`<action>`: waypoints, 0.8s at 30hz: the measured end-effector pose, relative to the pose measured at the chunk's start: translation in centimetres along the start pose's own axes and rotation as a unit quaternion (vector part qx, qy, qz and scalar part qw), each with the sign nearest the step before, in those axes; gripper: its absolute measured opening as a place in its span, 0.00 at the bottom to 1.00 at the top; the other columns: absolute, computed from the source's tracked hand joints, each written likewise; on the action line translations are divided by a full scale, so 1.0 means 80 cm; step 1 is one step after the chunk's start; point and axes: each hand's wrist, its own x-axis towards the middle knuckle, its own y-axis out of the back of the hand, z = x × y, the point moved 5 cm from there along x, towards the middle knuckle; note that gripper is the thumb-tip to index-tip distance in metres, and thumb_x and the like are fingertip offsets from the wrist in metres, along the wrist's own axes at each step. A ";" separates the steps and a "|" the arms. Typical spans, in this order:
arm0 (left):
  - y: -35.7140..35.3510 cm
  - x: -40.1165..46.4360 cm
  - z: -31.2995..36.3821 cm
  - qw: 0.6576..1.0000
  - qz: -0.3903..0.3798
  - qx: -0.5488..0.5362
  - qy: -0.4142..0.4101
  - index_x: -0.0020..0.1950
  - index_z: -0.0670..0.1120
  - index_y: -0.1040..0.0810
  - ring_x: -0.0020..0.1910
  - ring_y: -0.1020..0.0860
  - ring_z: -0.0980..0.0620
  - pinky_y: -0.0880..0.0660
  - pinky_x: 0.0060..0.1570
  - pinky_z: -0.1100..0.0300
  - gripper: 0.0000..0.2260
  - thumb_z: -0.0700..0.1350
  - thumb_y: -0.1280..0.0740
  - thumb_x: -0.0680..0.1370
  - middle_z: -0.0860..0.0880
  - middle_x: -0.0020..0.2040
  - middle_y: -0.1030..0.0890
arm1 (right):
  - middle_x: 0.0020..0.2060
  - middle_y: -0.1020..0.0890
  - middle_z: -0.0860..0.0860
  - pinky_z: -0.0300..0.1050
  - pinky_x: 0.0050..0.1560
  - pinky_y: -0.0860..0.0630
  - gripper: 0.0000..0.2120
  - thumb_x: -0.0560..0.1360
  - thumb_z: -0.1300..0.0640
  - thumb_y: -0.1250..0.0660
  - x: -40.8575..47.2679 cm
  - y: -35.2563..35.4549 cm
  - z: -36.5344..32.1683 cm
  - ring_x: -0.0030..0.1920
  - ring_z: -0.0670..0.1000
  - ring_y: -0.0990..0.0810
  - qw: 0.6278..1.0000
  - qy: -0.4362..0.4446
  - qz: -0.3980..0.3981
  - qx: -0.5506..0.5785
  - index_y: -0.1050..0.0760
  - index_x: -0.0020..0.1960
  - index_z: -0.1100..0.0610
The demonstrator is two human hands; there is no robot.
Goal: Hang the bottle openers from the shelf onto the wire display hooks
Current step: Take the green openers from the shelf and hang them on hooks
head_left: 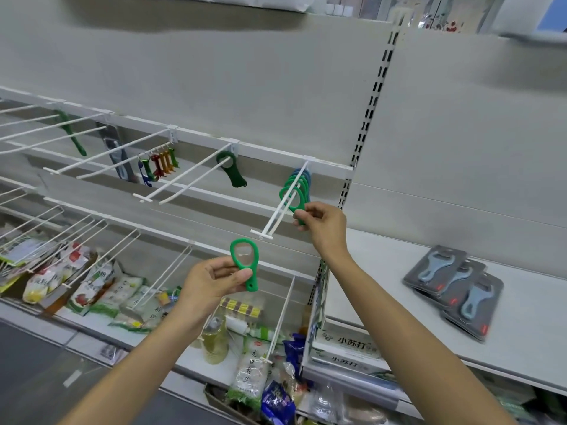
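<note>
STEP: hanging | your right hand (pixel 319 225) pinches the front green opener (pixel 291 199) on the wire hook (pixel 277 217) | left hand (pixel 214 279) grips a spare opener (pixel 245 263) below | NEXT: thread its ring over the hook tip.

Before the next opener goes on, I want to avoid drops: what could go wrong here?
1. The right hand pinches only the handle of the frontmost hung opener; a tug could drag it along the wire hook.
2. The green opener in the left hand is held by its narrow handle and could slip.
</note>
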 end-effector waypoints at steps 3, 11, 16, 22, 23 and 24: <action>0.000 0.003 0.001 1.000 0.006 0.001 0.000 0.53 0.36 0.17 0.42 0.13 0.49 0.18 0.40 0.62 0.09 0.31 0.28 0.73 0.41 0.45 0.13 | 0.37 0.14 0.57 0.48 0.45 0.15 0.04 0.76 0.65 0.28 0.011 0.000 0.006 0.37 0.53 0.14 1.000 -0.001 -0.002 -0.006 0.16 0.50 0.65; -0.003 0.005 0.000 1.000 0.012 -0.001 0.008 0.55 0.36 0.17 0.44 0.13 0.48 0.18 0.41 0.63 0.11 0.32 0.28 0.73 0.41 0.47 0.13 | 0.40 0.13 0.58 0.51 0.49 0.15 0.07 0.76 0.64 0.28 0.020 0.001 0.016 0.41 0.55 0.13 1.000 -0.005 -0.002 -0.011 0.17 0.53 0.66; -0.001 0.001 -0.002 1.000 0.008 -0.002 0.006 0.58 0.36 0.18 0.50 0.14 0.42 0.17 0.44 0.60 0.12 0.33 0.28 0.74 0.40 0.50 0.13 | 0.42 0.13 0.56 0.55 0.50 0.15 0.09 0.75 0.62 0.27 0.019 -0.003 0.022 0.43 0.54 0.13 0.999 -0.003 0.003 -0.041 0.16 0.54 0.63; -0.001 -0.011 0.001 0.999 -0.008 -0.049 0.004 0.60 0.38 0.19 0.51 0.14 0.40 0.17 0.51 0.54 0.12 0.35 0.31 0.77 0.40 0.53 0.14 | 0.46 0.15 0.51 0.53 0.58 0.18 0.11 0.75 0.62 0.27 -0.003 0.008 0.022 0.49 0.50 0.15 0.997 -0.037 0.019 -0.058 0.18 0.57 0.59; -0.001 -0.013 0.003 0.999 -0.003 -0.048 0.001 0.60 0.38 0.19 0.51 0.14 0.41 0.17 0.51 0.55 0.11 0.35 0.31 0.77 0.41 0.52 0.14 | 0.46 0.15 0.50 0.53 0.59 0.18 0.11 0.75 0.62 0.27 -0.011 0.011 0.022 0.48 0.48 0.16 0.997 -0.043 0.026 -0.061 0.18 0.57 0.59; -0.001 -0.014 0.004 0.999 0.006 -0.038 -0.001 0.60 0.38 0.19 0.52 0.14 0.42 0.17 0.52 0.56 0.11 0.36 0.31 0.77 0.41 0.51 0.13 | 0.45 0.16 0.49 0.52 0.60 0.19 0.11 0.75 0.62 0.28 -0.022 0.012 0.020 0.47 0.47 0.17 0.996 -0.048 0.029 -0.063 0.18 0.57 0.58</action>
